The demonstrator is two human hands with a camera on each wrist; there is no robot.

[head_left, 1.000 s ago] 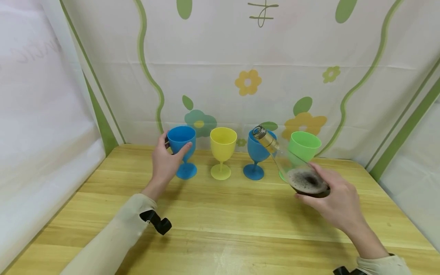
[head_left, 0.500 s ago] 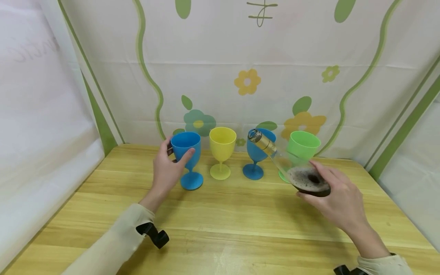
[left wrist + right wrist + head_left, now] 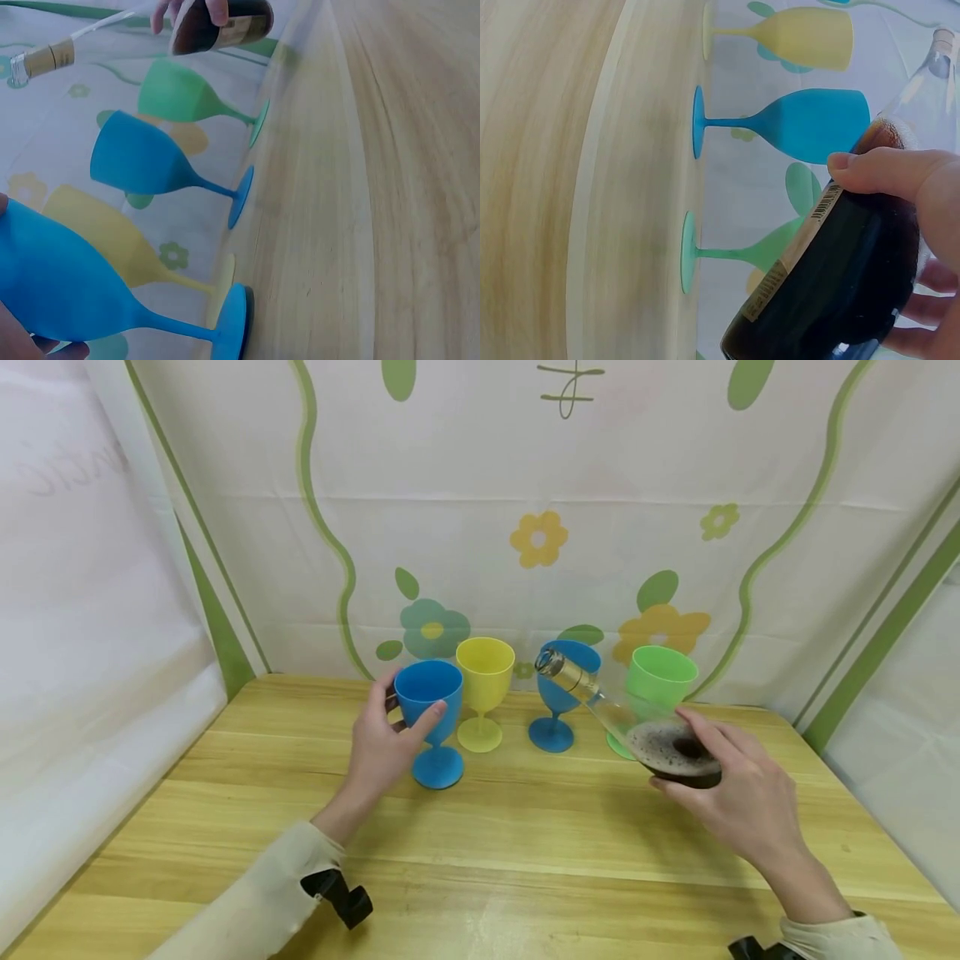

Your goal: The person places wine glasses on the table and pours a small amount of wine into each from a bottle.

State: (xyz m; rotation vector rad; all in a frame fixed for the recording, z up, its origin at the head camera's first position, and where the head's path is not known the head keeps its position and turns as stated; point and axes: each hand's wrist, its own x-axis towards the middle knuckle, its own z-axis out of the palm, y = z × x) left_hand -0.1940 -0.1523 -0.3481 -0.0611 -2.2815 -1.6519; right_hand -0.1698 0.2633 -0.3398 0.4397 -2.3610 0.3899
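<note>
My left hand (image 3: 381, 745) grips a blue goblet (image 3: 429, 687) by its bowl, thumb across the front. In the left wrist view that blue goblet (image 3: 64, 277) is upright, its foot close over the wooden tabletop. My right hand (image 3: 750, 806) holds a clear glass bottle (image 3: 671, 750) around its body, tilted with the neck up and to the left. Dark, foamy liquid fills its lower part, and a label (image 3: 769, 289) shows in the right wrist view. The open mouth of the bottle overlaps a second blue goblet (image 3: 553, 693) in the head view.
A yellow goblet (image 3: 486, 687) stands just behind the held one. Further right are the second blue goblet and a green goblet (image 3: 666, 672), partly behind the bottle. A flower-printed cloth (image 3: 450, 527) rises along the back edge of the wooden table (image 3: 495, 860).
My left hand has brought the held blue goblet rightward and nearer to me, beside the yellow goblet. The bottle in my right hand has tipped slightly further, its mouth dipping left.
</note>
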